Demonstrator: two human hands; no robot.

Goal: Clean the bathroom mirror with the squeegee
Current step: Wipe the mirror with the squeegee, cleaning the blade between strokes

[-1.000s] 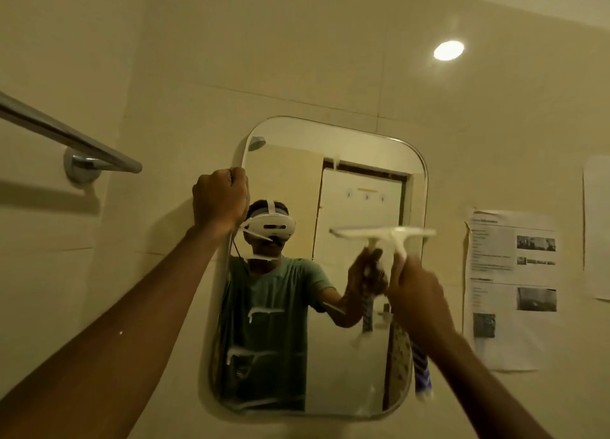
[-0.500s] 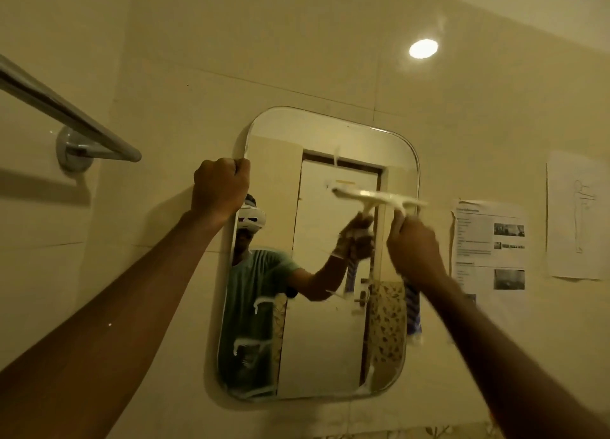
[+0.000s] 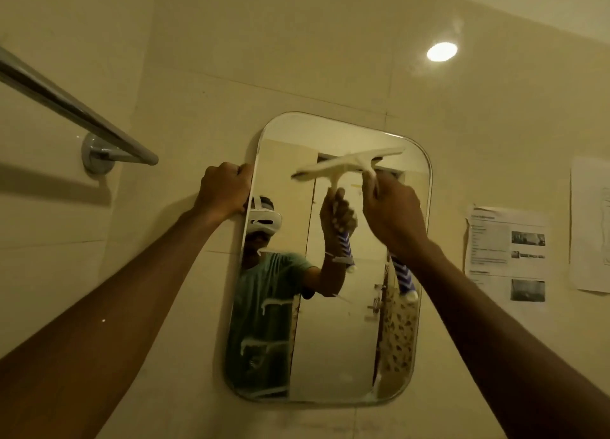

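Note:
A rounded rectangular mirror (image 3: 333, 339) hangs on the tiled wall. My left hand (image 3: 222, 187) grips its upper left edge. My right hand (image 3: 392, 212) is closed on the squeegee (image 3: 379, 156), a white tool with a blue-striped handle end showing below my wrist. Its blade lies tilted against the top part of the glass, right end higher. Foam streaks remain on the lower left of the mirror. The glass reflects a person with a headset and the same squeegee.
A chrome towel bar (image 3: 76, 108) juts out from the left wall at about head height. Printed paper sheets (image 3: 505, 250) are stuck to the wall right of the mirror. A round ceiling light's reflection (image 3: 441, 51) glows on the upper tiles.
My right hand has raised the squeegee from the mirror's middle to near its top edge, and the blade has tilted. My left hand has stayed on the mirror's edge.

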